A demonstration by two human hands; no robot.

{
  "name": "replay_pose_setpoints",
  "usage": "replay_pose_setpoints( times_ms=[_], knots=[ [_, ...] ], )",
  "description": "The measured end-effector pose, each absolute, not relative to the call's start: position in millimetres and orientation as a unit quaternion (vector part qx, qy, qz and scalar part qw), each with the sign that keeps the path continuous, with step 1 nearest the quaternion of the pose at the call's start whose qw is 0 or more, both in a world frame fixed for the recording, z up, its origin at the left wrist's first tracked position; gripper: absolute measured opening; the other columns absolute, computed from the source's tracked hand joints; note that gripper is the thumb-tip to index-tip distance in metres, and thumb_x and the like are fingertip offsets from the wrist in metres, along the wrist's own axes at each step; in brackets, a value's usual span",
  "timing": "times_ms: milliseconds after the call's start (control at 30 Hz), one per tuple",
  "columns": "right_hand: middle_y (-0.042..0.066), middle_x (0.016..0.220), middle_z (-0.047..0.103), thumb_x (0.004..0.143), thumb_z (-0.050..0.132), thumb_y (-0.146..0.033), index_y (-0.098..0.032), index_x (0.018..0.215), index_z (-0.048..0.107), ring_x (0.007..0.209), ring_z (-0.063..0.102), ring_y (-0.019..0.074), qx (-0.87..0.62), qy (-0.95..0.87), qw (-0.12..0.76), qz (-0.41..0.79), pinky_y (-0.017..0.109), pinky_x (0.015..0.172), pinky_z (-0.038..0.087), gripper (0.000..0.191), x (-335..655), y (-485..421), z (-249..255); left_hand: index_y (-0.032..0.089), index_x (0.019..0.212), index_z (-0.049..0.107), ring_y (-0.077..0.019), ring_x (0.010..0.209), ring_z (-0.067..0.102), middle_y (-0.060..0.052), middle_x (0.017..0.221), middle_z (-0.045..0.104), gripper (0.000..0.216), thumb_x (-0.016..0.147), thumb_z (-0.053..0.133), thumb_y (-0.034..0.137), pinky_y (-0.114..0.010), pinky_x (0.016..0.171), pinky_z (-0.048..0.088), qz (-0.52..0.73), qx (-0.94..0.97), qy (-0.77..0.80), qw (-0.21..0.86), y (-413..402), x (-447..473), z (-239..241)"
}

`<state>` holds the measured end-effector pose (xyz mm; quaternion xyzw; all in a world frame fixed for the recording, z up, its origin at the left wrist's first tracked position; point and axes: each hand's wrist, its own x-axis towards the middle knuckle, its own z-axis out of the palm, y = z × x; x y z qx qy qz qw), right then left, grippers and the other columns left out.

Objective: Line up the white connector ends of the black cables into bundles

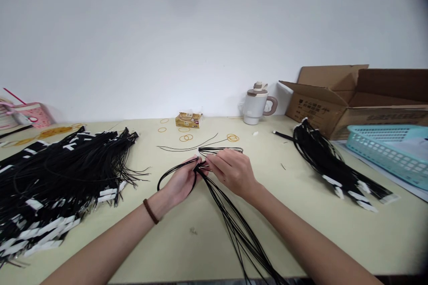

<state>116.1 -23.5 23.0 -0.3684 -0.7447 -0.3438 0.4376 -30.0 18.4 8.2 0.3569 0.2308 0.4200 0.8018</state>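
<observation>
Black cable bundle (241,221): long axis slants right toward near edge of table (180,249); 2 hands (179,182) (233,171) closed, pinching it.

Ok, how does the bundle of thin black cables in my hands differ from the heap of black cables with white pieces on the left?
The bundle of thin black cables is held by your left hand and right hand; the heap of black cables with white pieces lies on the pale table. The bundle is slim, the heap far broader. Both show black strands.
</observation>
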Motion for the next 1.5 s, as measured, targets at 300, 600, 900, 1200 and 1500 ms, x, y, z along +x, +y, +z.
replay_pose_setpoints(
  times_ms=[300, 600, 900, 1200, 1500],
  knots=[
    [-0.001, 0.06, 0.052, 0.084, 0.047, -0.016, -0.016, 0.075, 0.057, 0.057, 0.044, 0.0104, -0.358, -0.751, 0.438, -0.341, 0.024, 0.055, 0.031, 0.013, 115.5, -23.8, 23.2, 0.012, 0.073, 0.062, -0.0117, 0.07, 0.057, -0.003, 0.074, 0.063, 0.003, 0.072, 0.06, 0.013, -0.025, 0.07, 0.045, 0.419, 0.367, 0.237, 0.796, 20.7, -29.9, 4.4],
    [-0.001, 0.06, 0.051, 0.085, 0.046, -0.015, -0.016, 0.078, 0.057, 0.057, 0.045, 0.0094, -0.353, -0.755, 0.432, -0.344, 0.023, 0.055, 0.031, 0.013, 114.7, -24.8, 23.8, 0.013, 0.073, 0.063, -0.0114, 0.067, 0.056, -0.002, 0.074, 0.063, 0.004, 0.072, 0.059, 0.013, -0.024, 0.066, 0.045, 0.424, 0.363, 0.249, 0.791, 21.1, -29.5, 3.6],
    [0.0, 0.061, 0.054, 0.084, 0.048, -0.015, -0.015, 0.076, 0.057, 0.059, 0.048, 0.0101, -0.346, -0.761, 0.434, -0.336, 0.023, 0.056, 0.032, 0.012, 114.6, -24.6, 22.7, 0.013, 0.071, 0.062, -0.0109, 0.066, 0.056, -0.002, 0.072, 0.063, 0.006, 0.072, 0.057, 0.01, -0.023, 0.066, 0.045, 0.428, 0.346, 0.273, 0.789, 18.9, -27.7, 8.2],
    [-0.001, 0.062, 0.055, 0.084, 0.049, -0.015, -0.016, 0.077, 0.057, 0.057, 0.048, 0.009, -0.35, -0.761, 0.43, -0.338, 0.023, 0.055, 0.034, 0.011, 114.0, -24.8, 22.5, 0.012, 0.069, 0.061, -0.0106, 0.063, 0.055, -0.002, 0.069, 0.062, 0.012, 0.074, 0.052, 0.006, -0.024, 0.065, 0.045, 0.426, 0.341, 0.277, 0.791, 18.5, -26.9, 8.1],
    [-0.001, 0.06, 0.055, 0.084, 0.047, -0.014, -0.017, 0.072, 0.057, 0.058, 0.049, 0.009, -0.343, -0.771, 0.424, -0.33, 0.023, 0.055, 0.036, 0.016, 110.3, -26.5, 22.4, 0.013, 0.072, 0.059, -0.0083, 0.06, 0.05, 0.0, 0.07, 0.06, 0.01, 0.072, 0.054, 0.005, -0.022, 0.063, 0.04, 0.422, 0.334, 0.316, 0.781, 15.8, -25.2, 10.9]
  ],
)
